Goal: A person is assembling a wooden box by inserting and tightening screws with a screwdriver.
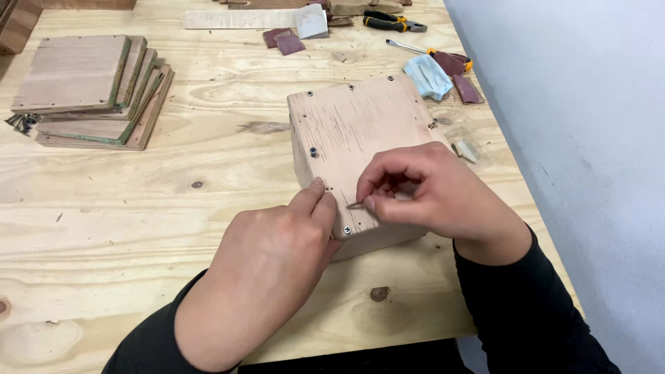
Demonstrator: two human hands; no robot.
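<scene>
the wooden box (pixel 360 149) sits near the middle of the plywood surface (pixel 208 201), its pale top panel facing up, dotted with screw heads along the edges and one dark fitting near its left side. it looks stiff and fairly solid, probably with some weight, not fragile and not slippery; the flat sides just under the top edge look like the best place to take hold.

at the box's near edge, the right hand (pixel 433 190) rests on the top panel, thumb and forefinger pinched closed on a small screw (pixel 355 205), the other fingers curled in. the screw is tiny, hard and light, likely easy to drop, so a fingertip pinch near its head suits it; its tip lies just above the panel beside a pair of small holes. the left hand (pixel 277 253) is at the box's near left corner, loosely closed, thumb and forefinger tips pressing the panel edge just beside the screw; it seems to hold nothing, only steadying.

well to the left of the box lies a stack of wooden boards (pixel 93 90) with a few dark screws (pixel 21 122) at its side. beyond the box are a screwdriver (pixel 429 53), pliers (pixel 391 22), sandpaper pieces (pixel 284 41) and a pale blue cloth (pixel 428 76).
</scene>
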